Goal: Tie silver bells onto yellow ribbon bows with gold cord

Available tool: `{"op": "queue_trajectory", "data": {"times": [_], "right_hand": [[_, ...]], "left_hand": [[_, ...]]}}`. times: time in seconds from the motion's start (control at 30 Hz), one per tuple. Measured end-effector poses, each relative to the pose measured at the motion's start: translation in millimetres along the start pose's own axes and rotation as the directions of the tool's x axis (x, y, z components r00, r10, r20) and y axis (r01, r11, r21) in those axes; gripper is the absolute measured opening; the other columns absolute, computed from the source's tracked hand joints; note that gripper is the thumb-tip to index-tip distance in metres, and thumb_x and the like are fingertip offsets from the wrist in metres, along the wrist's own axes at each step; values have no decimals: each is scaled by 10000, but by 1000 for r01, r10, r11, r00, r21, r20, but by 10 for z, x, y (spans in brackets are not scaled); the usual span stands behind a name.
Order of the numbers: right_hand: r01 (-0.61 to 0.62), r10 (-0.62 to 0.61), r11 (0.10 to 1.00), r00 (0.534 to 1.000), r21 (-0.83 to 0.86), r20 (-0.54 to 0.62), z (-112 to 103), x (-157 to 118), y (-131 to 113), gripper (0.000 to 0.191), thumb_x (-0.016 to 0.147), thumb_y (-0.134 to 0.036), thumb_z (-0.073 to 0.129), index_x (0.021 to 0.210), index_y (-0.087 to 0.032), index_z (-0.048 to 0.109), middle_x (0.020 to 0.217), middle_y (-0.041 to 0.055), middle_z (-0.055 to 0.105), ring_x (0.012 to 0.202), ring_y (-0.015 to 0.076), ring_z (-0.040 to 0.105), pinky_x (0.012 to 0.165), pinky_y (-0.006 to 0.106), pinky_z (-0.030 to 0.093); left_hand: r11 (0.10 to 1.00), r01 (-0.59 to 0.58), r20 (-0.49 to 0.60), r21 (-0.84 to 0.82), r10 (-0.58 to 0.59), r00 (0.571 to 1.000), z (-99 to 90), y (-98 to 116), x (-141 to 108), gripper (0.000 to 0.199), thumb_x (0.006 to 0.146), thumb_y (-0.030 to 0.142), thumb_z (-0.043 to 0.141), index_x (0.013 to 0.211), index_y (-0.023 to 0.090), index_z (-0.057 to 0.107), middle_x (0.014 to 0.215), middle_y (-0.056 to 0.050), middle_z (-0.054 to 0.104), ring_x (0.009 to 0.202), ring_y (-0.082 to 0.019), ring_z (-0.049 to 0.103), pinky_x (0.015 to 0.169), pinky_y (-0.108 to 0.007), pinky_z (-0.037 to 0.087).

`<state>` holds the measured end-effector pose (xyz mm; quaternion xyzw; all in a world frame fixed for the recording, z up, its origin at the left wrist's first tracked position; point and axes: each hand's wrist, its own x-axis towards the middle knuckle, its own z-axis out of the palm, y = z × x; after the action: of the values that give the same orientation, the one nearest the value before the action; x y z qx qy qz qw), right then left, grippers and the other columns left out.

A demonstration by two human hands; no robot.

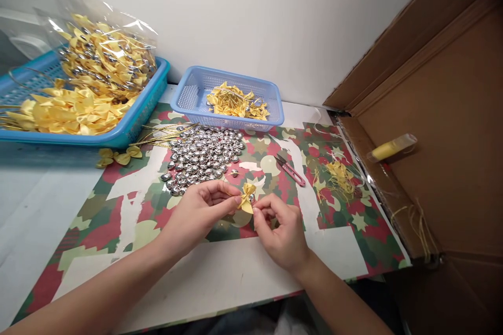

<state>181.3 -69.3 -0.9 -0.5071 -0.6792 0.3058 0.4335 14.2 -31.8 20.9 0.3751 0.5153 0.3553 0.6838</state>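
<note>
Between my two hands is a yellow ribbon bow [247,207] with a small silver bell [251,198] against its right side. My left hand [208,204] pinches the bow's left side between thumb and fingers. At the bow's lower right, my right hand [278,225] has its thumb and forefinger pressed together at the edge by the bell; a thin cord there is too small to make out clearly. Just behind my left hand lies a pile of silver bells [204,154], with one loose bell [234,172] apart from it.
A large blue basket [113,138] at left holds yellow bows and a clear bag of bows with bells. A smaller blue basket [231,119] stands at the back. Pink snips [293,171] and yellow thread scraps [341,177] lie right; cardboard [444,115] borders the table.
</note>
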Motion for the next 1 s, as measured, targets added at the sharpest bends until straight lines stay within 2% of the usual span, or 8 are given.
{"op": "queue_trajectory", "data": {"times": [0.27,0.8,1.0], "right_hand": [[-2,2,1000,1000,1,-3,-11,9,-13,134,849,-163,486,719,-182,510,534,-53,467,420,56,392,411,170,312],[-20,20,1000,1000,-2,5,-12,7,1,139,842,-176,495,704,-188,501,513,-60,441,412,60,381,406,179,312],[-22,22,1000,1000,-11,-3,-6,3,6,132,849,-182,488,719,-185,510,517,-56,449,414,59,394,403,177,310]], "left_hand": [[1000,-21,-20,23,22,1000,5,-1,-14,260,600,352,830,699,159,687,653,-11,688,591,-132,622,559,-229,527],[998,-33,-24,54,34,999,11,10,-20,247,612,361,815,704,170,689,647,-12,686,580,-138,622,542,-227,525],[998,-29,-3,49,29,1000,1,-32,-9,268,612,363,824,724,156,696,667,-12,687,605,-118,620,562,-194,508]]}}
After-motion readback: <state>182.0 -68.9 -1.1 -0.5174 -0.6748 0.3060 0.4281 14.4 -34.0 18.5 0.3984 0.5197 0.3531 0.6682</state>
